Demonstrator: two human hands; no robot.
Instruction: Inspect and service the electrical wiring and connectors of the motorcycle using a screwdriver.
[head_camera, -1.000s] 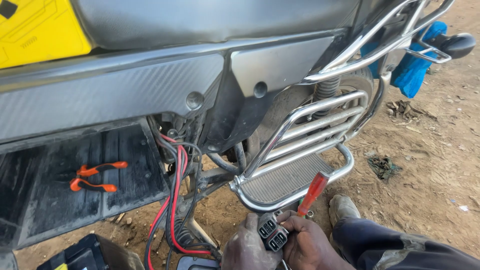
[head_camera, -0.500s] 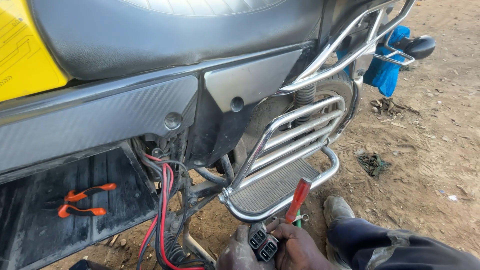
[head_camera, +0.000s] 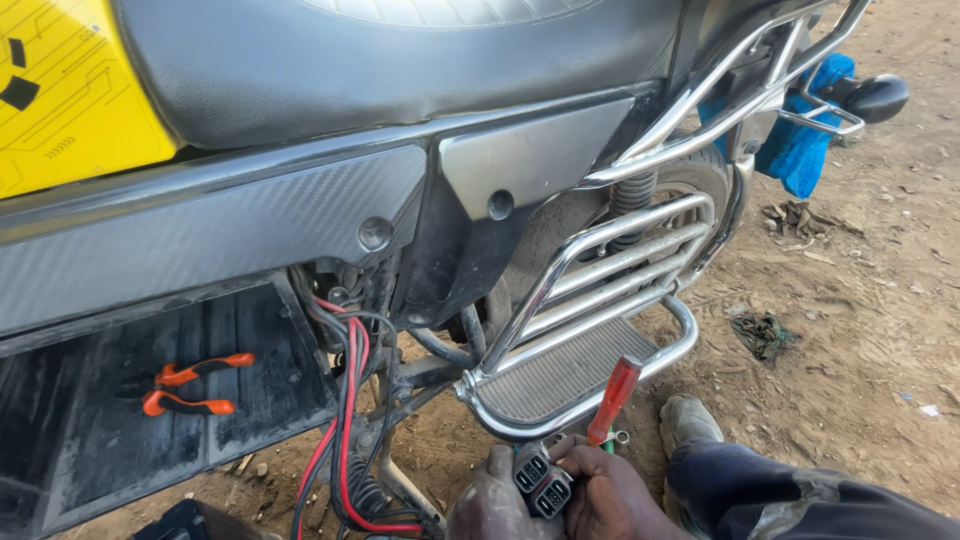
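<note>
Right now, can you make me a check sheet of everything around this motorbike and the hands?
Surface: bare dirt ground, dry, with small scraps.
Job's things: black connector block held between both hands; red-handled screwdriver in the right hand.
Clutter: orange-handled pliers lying on the black footboard; a rag on the dirt.
Hands: left hand and right hand both grip the connector block, low in view.
Cables: red and black wires hang loose under the side panel.
Surroundings: chrome footrest guard, dark seat, yellow panel, blue cloth, a muddy boot.
</note>
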